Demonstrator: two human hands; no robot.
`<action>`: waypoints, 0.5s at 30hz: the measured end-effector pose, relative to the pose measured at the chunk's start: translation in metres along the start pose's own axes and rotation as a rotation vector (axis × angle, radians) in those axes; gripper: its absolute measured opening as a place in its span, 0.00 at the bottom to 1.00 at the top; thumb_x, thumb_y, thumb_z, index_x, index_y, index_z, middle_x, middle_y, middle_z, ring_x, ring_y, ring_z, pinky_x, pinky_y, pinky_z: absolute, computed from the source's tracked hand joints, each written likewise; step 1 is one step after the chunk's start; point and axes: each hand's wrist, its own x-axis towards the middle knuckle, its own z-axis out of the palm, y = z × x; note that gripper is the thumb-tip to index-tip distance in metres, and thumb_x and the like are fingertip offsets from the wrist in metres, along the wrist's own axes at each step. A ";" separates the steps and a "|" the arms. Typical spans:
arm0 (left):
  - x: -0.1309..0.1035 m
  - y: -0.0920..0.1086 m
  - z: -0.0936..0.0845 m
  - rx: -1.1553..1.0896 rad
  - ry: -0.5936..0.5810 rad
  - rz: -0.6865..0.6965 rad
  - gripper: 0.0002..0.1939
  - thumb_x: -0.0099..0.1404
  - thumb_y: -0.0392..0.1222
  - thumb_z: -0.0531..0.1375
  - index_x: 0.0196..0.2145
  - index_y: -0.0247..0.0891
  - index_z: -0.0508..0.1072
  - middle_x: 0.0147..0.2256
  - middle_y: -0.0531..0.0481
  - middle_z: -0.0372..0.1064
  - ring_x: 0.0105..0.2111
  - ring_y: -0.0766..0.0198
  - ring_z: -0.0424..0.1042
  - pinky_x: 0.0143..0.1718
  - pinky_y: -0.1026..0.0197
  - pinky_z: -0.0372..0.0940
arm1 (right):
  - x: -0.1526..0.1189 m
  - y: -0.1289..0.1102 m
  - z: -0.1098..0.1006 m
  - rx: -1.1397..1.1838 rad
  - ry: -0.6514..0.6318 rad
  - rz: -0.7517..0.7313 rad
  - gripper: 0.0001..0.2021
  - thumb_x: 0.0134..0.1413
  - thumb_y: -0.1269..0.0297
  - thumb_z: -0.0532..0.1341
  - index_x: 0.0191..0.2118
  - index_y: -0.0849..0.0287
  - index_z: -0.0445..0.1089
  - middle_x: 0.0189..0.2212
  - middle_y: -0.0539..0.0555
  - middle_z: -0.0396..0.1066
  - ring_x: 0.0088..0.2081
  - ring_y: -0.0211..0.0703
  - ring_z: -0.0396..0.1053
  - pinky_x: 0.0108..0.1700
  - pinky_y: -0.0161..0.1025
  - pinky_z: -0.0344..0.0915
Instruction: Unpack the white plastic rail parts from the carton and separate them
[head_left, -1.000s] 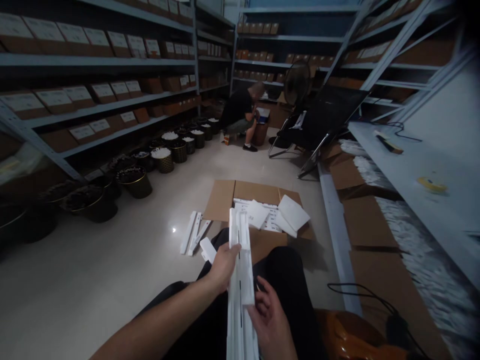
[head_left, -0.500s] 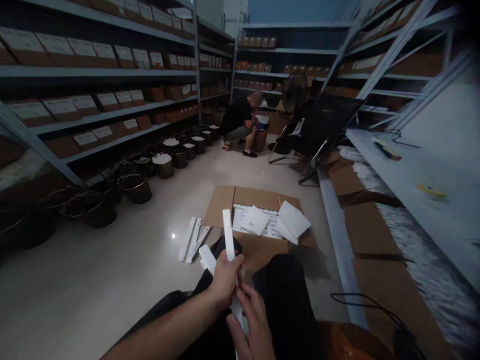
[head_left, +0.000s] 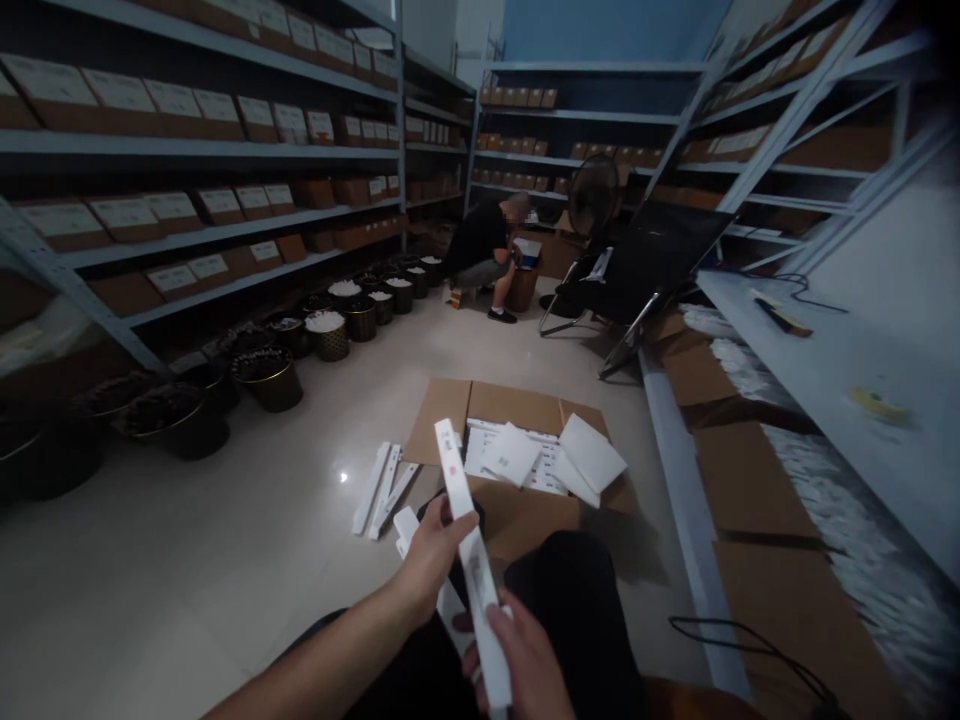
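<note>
A long, narrow white box [head_left: 478,578] with small print and a red mark slants up in front of me. My left hand [head_left: 431,560] grips it around the middle, thumb on top. Near its lower end, my right hand [head_left: 525,655] is closed around it, some fingers hidden underneath. Behind my left wrist, another white piece [head_left: 405,526] rests by my leg, partly covered. An open cardboard box [head_left: 517,515] stands just beyond my knees. Inside are rows of white boxes, with flat white packets [head_left: 589,455] on top. Several similar long white boxes [head_left: 384,490] lie on the floor to its left.
Dark baskets [head_left: 274,380] of small items line the left shelving [head_left: 225,152]. A person [head_left: 480,245] sits low at the back, near a fan [head_left: 592,195] and a black folding chair [head_left: 652,260]. Along the right run a white table [head_left: 847,370] and open cartons [head_left: 757,480].
The white box has turned so its printed face with the red mark shows. My right hand has shifted to its lower end, and my left hand has moved slightly left.
</note>
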 end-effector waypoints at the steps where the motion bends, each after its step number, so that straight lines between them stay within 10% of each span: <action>1: -0.002 0.000 -0.004 0.027 0.034 0.036 0.29 0.50 0.47 0.65 0.49 0.37 0.64 0.46 0.44 0.65 0.42 0.61 0.67 0.41 0.61 0.62 | 0.006 -0.009 -0.002 0.068 0.003 0.000 0.24 0.50 0.45 0.57 0.45 0.60 0.64 0.27 0.55 0.71 0.19 0.40 0.65 0.15 0.32 0.57; 9: 0.008 0.003 -0.029 0.079 -0.078 0.041 0.17 0.54 0.47 0.62 0.39 0.33 0.69 0.31 0.46 0.70 0.28 0.62 0.69 0.29 0.63 0.62 | 0.043 -0.058 0.026 -0.172 -0.188 -0.154 0.24 0.52 0.47 0.58 0.51 0.56 0.67 0.34 0.54 0.73 0.33 0.46 0.72 0.32 0.39 0.68; 15: 0.104 0.014 -0.118 0.415 0.232 -0.084 0.15 0.55 0.46 0.59 0.37 0.33 0.70 0.28 0.47 0.70 0.24 0.63 0.68 0.23 0.65 0.60 | 0.052 -0.030 0.003 -0.759 -0.067 -0.292 0.25 0.48 0.53 0.60 0.53 0.55 0.66 0.49 0.57 0.67 0.47 0.50 0.67 0.47 0.41 0.65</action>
